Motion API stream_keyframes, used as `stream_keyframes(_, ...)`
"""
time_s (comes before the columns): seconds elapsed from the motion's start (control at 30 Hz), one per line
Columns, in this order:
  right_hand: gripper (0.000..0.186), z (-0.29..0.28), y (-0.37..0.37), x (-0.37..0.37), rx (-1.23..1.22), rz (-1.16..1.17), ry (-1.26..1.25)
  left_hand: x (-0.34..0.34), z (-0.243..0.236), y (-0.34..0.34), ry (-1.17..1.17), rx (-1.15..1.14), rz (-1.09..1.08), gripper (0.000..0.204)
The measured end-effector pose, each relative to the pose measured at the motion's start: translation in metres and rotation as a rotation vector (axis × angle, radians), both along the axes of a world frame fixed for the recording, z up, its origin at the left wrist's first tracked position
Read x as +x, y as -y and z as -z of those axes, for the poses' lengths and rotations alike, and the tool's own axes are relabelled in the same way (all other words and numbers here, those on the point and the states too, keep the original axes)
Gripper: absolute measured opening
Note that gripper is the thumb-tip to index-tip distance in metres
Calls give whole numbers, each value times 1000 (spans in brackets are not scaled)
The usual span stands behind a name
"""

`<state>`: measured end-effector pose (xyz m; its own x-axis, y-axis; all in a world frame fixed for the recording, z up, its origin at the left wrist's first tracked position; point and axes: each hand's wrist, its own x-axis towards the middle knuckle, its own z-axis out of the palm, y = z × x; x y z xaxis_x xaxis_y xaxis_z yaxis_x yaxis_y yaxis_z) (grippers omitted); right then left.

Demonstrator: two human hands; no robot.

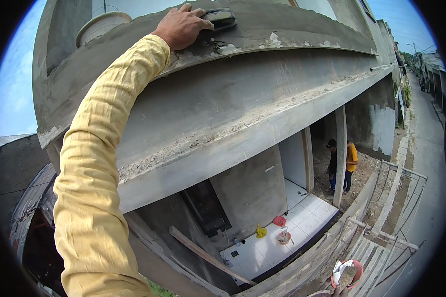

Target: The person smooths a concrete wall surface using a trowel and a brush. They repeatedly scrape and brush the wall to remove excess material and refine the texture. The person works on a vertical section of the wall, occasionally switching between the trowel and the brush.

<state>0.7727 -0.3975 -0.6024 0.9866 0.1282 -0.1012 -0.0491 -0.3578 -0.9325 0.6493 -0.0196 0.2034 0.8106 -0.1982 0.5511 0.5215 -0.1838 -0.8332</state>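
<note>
My left hand (182, 27), at the end of a yellow sleeve, reaches up to the wall at the top. Its fingers are closed round a plastering float (221, 18), dark with a paler worn patch on top. The float lies against the damp grey plaster band (292, 24), just above its lower edge. Beneath the float the plaster looks dark and rough, with broken, whitish patches (229, 49) along that edge. My right hand does not show clearly; a small brown shape at the lower border is too cut off to make out.
A concrete ledge (252, 119) strewn with mortar crumbs runs below. Lower right, a red bucket (358, 273) stands on scaffold planks (369, 255) beside metal frames. Far down are a white tiled floor (262, 250), another bucket (283, 238) and two people (351, 158). A street (426, 128) runs along the right.
</note>
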Motion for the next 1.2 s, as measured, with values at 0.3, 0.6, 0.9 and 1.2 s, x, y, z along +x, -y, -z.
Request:
stream_keyframes(0.3, 22, -2, -4, 12, 5, 8, -11, -27, 1, -10, -36, 50, 49, 37)
stream_keyframes(0.6, 22, 1, 3, 32, -25, 16, -2, -23, 6, -10, 53, 33, 29, 38)
stream_keyframes(0.9, 23, 2, -11, 45, -24, -19, -4, -5, -2, -7, 52, 52, 37, 37)
stream_keyframes(1.2, 24, 1, -19, 55, -27, -31, -5, -136, 2, -19, 274, 69, 30, 39)
